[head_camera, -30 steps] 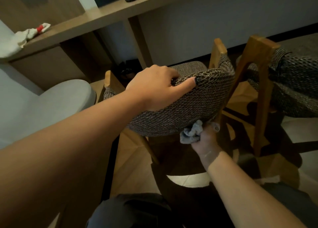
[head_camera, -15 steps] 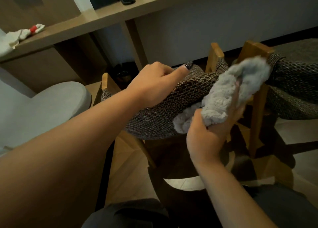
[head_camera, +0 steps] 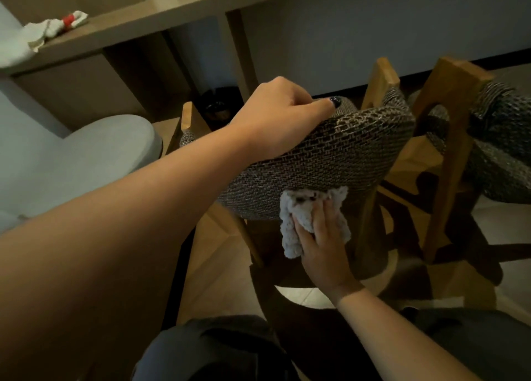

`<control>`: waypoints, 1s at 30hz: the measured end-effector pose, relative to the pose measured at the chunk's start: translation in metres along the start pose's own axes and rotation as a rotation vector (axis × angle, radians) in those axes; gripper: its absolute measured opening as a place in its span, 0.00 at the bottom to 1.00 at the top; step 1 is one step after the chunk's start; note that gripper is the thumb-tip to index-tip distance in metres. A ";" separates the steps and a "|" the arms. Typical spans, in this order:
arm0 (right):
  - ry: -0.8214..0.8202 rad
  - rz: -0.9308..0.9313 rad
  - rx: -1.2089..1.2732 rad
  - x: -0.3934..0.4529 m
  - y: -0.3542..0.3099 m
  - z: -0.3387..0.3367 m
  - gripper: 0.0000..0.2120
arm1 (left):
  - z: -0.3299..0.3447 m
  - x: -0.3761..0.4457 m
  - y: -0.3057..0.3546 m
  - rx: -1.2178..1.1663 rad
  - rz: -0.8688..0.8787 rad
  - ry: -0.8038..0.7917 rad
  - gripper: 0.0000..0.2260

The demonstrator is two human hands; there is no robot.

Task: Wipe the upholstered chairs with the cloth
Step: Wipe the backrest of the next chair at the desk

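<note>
Right hand (head_camera: 321, 245) pressed cloth (head_camera: 298, 222) flat-fingered against lower back of near chair (head_camera: 339, 156); my left hand (head_camera: 275, 119) gripped its top edge. Second chair (head_camera: 500, 139) beside it looked unwiped, I judged.

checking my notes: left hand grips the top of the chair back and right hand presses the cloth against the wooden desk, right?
Not quite. The head view shows the right hand pressing the cloth against the lower edge of the chair back, not the desk. The left hand does grip its top.
</note>
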State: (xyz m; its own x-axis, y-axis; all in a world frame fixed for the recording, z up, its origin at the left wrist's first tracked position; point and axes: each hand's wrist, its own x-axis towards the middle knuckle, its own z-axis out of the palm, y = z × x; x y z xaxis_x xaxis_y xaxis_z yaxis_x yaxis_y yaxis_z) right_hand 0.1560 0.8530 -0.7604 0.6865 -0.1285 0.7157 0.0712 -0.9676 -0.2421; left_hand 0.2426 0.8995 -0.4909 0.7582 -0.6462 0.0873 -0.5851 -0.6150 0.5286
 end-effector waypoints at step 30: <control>-0.536 -1.156 -0.664 0.057 0.038 -0.044 0.19 | 0.044 -0.075 -0.193 -0.444 -0.049 0.512 0.32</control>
State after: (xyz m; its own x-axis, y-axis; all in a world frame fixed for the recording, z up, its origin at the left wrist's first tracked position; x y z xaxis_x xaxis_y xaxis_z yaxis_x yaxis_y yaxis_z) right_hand 0.1664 0.7994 -0.6997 0.6732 0.7363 -0.0683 0.5247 -0.4105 0.7458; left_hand 0.2857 1.0472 -0.6362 0.8853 -0.2596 0.3858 -0.4561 -0.3234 0.8291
